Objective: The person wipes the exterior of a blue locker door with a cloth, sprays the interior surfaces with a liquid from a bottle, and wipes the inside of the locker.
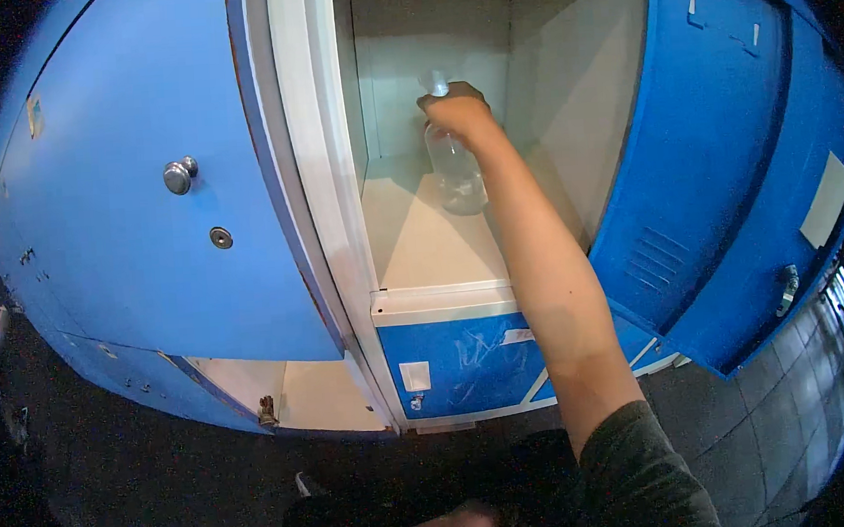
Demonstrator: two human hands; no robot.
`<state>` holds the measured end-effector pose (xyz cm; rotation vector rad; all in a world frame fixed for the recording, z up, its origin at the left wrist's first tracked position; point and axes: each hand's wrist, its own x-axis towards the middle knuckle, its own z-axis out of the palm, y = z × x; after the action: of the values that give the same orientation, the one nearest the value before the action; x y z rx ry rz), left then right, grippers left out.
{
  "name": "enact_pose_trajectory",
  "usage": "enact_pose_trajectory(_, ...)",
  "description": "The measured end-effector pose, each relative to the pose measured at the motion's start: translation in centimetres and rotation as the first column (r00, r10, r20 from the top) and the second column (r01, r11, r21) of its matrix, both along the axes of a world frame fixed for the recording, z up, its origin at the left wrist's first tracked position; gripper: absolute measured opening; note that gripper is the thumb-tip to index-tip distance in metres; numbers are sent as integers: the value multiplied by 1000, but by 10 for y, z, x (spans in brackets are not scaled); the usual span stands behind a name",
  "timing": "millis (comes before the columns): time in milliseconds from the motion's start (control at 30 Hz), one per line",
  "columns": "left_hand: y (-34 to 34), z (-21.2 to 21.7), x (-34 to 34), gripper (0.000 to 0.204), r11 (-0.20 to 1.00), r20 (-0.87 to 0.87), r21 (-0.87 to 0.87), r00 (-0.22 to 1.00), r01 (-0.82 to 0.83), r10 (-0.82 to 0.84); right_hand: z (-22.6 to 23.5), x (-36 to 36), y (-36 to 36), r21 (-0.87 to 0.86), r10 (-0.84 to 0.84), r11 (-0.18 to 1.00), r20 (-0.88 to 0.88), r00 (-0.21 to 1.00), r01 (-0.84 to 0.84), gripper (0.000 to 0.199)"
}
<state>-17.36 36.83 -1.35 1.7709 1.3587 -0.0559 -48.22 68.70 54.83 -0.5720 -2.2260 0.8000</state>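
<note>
Closest to the camera, down at the bottom edge, the left hand [477, 523] sits low against something dark, maybe clothing. It's too dim to tell if it's open or closed. Under it is a dark floor [146, 483], and off to the right that floor turns into grey square tiles [788, 405].

Moving up, the right arm in a dark grey short sleeve [638, 472] stretches straight out into an open locker. Below that opening there's 1 closed small blue door [467, 362] with a couple of pale stickers on it. To its left, 1 lower compartment [305, 396] stands open, cream inside.

Then the doors: 1 big blue door [137, 184] on the left with 1 round metal knob [180, 175] and 1 keyhole [220, 238] below it, and 1 blue door [715, 159] swung open on the right with vent slots on its inner face.

Farthest in, the locker shelf [421, 239] is plain cream metal, same as the walls. 1 clear bottle [455, 170] stands upright on it toward the back, and the right hand [456, 112] is wrapped over its top, fingers closed around the neck. So 2 hands, 1 bottle.
</note>
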Motion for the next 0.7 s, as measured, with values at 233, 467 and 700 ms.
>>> enact_pose_trajectory(233, -3, 19, -5, 38, 994, 39, 112, 999, 11, -16, 18, 47, -25, 158, -325, 942, 204, 923, 297, 46)
enact_pose_trajectory(467, -7, 35, -3, 38, 990, -59, 139, 998, -22, 30, 18, 49, -11, 179, -420, 906, 252, 872, 385, 48)
enact_pose_trajectory(700, 4, 59, -7, 40, 999, -22, -34, 1000, -22, 21, 28, 58, -25, 131, -408, 913, 318, 856, 387, 41)
